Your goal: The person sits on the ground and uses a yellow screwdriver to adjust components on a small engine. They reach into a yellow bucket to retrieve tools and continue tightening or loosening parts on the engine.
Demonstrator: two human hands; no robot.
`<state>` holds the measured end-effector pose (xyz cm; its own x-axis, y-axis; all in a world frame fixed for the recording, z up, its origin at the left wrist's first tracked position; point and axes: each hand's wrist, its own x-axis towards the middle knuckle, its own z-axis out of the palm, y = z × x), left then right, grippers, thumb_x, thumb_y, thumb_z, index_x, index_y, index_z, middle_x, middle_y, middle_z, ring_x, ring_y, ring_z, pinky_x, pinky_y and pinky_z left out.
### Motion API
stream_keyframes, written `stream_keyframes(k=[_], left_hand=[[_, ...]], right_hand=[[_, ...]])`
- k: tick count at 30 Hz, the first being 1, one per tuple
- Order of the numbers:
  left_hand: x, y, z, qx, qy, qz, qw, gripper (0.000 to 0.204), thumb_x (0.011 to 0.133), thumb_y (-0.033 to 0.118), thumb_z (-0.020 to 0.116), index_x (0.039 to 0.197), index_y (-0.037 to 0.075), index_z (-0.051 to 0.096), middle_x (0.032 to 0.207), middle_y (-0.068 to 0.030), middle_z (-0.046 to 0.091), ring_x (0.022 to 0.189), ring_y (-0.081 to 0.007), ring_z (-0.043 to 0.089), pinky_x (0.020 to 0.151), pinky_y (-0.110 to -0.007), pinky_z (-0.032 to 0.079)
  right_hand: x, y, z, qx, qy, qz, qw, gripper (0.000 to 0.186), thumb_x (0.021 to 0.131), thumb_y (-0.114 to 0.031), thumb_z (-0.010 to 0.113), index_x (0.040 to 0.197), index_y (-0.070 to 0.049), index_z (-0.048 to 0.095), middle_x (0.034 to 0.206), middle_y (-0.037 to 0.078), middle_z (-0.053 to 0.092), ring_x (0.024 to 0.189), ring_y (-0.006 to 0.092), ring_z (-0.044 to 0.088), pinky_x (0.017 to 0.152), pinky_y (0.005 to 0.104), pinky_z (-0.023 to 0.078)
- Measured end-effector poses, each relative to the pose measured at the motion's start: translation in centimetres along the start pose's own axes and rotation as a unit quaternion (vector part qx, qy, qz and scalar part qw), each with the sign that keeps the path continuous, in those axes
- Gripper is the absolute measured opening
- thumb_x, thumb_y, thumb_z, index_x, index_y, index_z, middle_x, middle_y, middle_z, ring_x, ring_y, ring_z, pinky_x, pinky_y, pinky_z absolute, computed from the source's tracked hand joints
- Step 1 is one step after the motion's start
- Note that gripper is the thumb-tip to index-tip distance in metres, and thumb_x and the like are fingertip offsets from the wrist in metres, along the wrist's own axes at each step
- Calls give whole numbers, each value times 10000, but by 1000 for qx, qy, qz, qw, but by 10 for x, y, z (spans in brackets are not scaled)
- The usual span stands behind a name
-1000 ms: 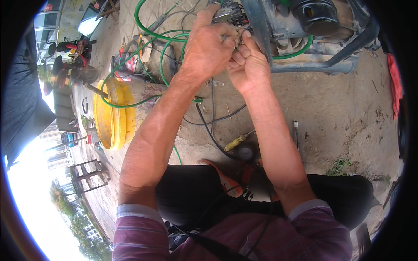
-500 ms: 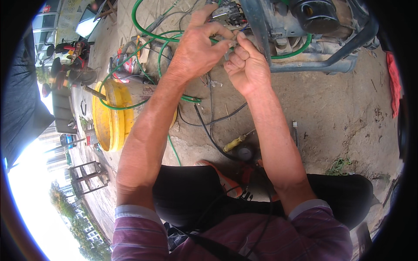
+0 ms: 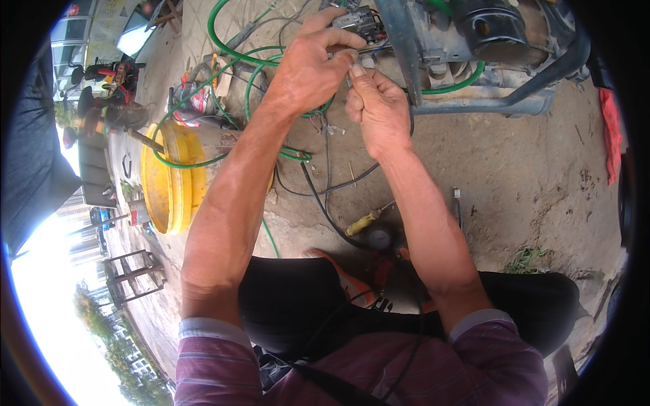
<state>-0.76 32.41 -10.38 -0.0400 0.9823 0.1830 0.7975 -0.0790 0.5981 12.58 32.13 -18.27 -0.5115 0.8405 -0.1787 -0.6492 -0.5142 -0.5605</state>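
My left hand (image 3: 313,71) is closed, thumb and fingers bent together; an upper finger reaches along a small black-and-metal electrical part (image 3: 365,24) with thin wires. Against its fingertips, my right hand (image 3: 382,101) pinches with thumb and forefinger, the other fingers curled. Whatever sits between the fingertips is small and mostly covered, so I cannot make it out. Just right of the hands stands a machine in a blue-grey tube frame (image 3: 487,105). A green hose (image 3: 218,42) loops behind my left hand, and more of it shows inside the frame.
A yellow bucket (image 3: 175,193) lies on its side to the left. On the ground between my forearms are a yellow-handled screwdriver (image 3: 363,222), a round dark gauge-like piece (image 3: 379,238) and black cable (image 3: 318,196). Red cloth (image 3: 611,135) hangs at the right edge.
Both hands have shifted slightly; the right has moved a little left and down, with its fingers turned. More of the electrical part's wiring shows. Fingertips stay together.
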Motion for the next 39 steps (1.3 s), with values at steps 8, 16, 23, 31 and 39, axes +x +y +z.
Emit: stream_keyframes(k=[8, 16, 23, 31, 39], left_hand=[[5, -4, 1, -120, -21, 0, 993, 188, 894, 65, 712, 1059, -22, 731, 1522, -247, 464, 1054, -272, 690, 877, -372, 566], [6, -7, 5, -167, -17, 22, 986, 104, 908, 38, 755, 964, -11, 682, 1512, -222, 443, 986, -156, 682, 829, -292, 565], [15, -9, 9, -145, 25, 28, 989, 149, 878, 70, 791, 845, 5, 662, 1142, -118, 623, 832, -122, 636, 728, -291, 530], [13, -2, 12, -113, 75, 10, 991, 187, 875, 97, 797, 802, 12, 648, 1053, -95, 631, 770, -118, 622, 694, -281, 516], [10, -1, 7, -22, 101, 16, 995, 221, 833, 76, 803, 1035, 27, 727, 1240, -109, 659, 1037, -226, 664, 896, -340, 554]], right_hand=[[-16, 12, -9, -173, -67, 58, 981, 280, 1003, -296, 723, 829, -90, 645, 662, -39, 562, 577, 54, 479, 519, 243, 366], [-21, -50, -35, -399, -111, 55, 908, 262, 958, -265, 733, 1010, -9, 721, 831, 20, 697, 738, 94, 608, 687, 274, 500], [-28, -58, -34, -436, -93, -21, 895, 265, 994, -240, 692, 1146, -25, 720, 945, 28, 710, 858, 109, 621, 796, 277, 503], [-14, -1, 2, -54, 63, -82, 993, 275, 1049, -300, 628, 1211, -79, 654, 987, 2, 674, 861, 120, 613, 738, 285, 453], [8, -8, 29, 210, 184, -15, 960, 145, 1009, -273, 713, 960, -172, 621, 747, -71, 510, 628, 84, 464, 601, 255, 360]])
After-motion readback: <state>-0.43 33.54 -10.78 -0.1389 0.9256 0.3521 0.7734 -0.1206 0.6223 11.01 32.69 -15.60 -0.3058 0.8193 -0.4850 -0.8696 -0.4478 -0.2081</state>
